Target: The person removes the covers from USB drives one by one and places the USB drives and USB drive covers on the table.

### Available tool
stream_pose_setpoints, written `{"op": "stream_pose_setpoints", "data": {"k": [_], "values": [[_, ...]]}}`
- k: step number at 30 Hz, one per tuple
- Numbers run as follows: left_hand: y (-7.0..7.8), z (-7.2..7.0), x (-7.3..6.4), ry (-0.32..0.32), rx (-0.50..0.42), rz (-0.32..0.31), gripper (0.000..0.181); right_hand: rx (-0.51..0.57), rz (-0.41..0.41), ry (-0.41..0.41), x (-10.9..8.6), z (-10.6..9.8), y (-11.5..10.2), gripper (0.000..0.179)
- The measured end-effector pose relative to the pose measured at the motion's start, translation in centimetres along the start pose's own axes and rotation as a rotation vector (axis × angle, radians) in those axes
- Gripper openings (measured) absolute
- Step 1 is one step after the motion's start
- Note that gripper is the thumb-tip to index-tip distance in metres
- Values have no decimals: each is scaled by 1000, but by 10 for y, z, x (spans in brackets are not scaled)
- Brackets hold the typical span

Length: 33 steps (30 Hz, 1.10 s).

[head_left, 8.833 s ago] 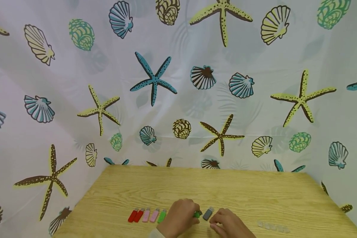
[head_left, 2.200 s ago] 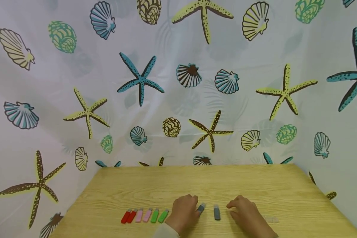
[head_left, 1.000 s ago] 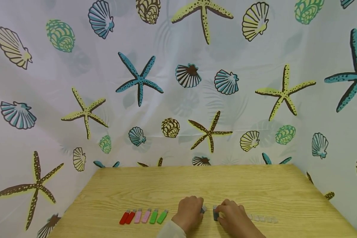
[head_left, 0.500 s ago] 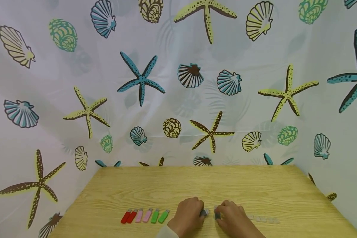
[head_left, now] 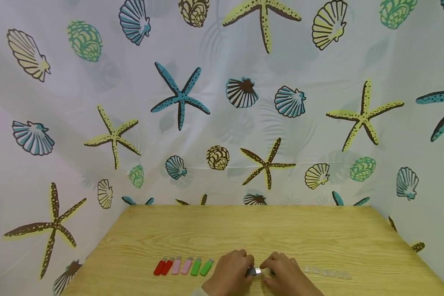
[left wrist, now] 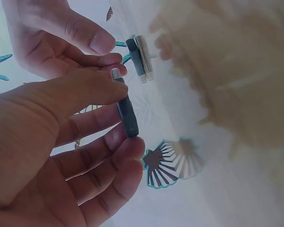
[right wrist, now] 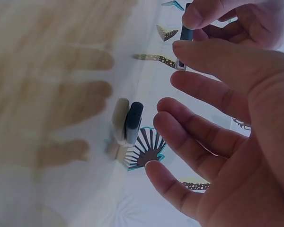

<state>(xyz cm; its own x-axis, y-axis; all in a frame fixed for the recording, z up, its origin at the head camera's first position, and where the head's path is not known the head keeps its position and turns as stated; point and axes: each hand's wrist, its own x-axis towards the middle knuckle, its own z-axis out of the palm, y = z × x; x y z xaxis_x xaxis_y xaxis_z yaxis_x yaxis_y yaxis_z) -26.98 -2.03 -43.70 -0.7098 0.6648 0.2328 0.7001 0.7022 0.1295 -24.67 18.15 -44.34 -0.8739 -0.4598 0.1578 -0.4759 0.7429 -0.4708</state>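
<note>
My left hand (head_left: 231, 273) pinches a dark grey USB flash drive (left wrist: 128, 116) between thumb and fingers, its silvery end pointing right, toward my other hand. Beside that end is my right hand (head_left: 281, 273), thumb and index fingertips right at it and the remaining fingers loosely extended. Thumb and index stand apart in the left wrist view. A second grey flash drive (right wrist: 134, 118) rests on the table below the right hand; from the head camera it is mostly hidden by the fingers.
Left of my hands lies a row of flash drives: two red (head_left: 163, 266), two pink (head_left: 181, 265) and two green (head_left: 201, 267). To the right, several small translucent pieces (head_left: 331, 273) form another row on the wooden table (head_left: 244, 226). A shell-patterned curtain (head_left: 222, 102) encloses the back and sides.
A green drive has joined the left row since the oldest frame. Lately my hands have drawn together, and the held grey drive has swung so its end points right.
</note>
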Motion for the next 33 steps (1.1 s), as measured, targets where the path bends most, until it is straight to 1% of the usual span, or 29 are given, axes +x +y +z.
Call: {"op": "stream_pose_setpoints", "data": {"k": [7, 10, 15, 20, 29, 33], "values": [[5, -2, -7, 19, 16, 23, 13, -19, -57, 14, 5, 3, -4, 21], [6, -2, -8, 27, 8, 41, 11, -48, -78, 28, 5, 4, -4, 17], [7, -1, -7, 27, 7, 64, 7, -53, -70, 19, 5, 5, -6, 11], [7, 1, -8, 21, 9, 59, 7, -60, -89, 12, 6, 6, -6, 8], [8, 0, -9, 29, -10, 36, 12, -85, -172, 91, 4, 8, -10, 8], [9, -1, -9, 13, -36, 31, 12, -82, -168, 71, 4, 7, -10, 10]]}}
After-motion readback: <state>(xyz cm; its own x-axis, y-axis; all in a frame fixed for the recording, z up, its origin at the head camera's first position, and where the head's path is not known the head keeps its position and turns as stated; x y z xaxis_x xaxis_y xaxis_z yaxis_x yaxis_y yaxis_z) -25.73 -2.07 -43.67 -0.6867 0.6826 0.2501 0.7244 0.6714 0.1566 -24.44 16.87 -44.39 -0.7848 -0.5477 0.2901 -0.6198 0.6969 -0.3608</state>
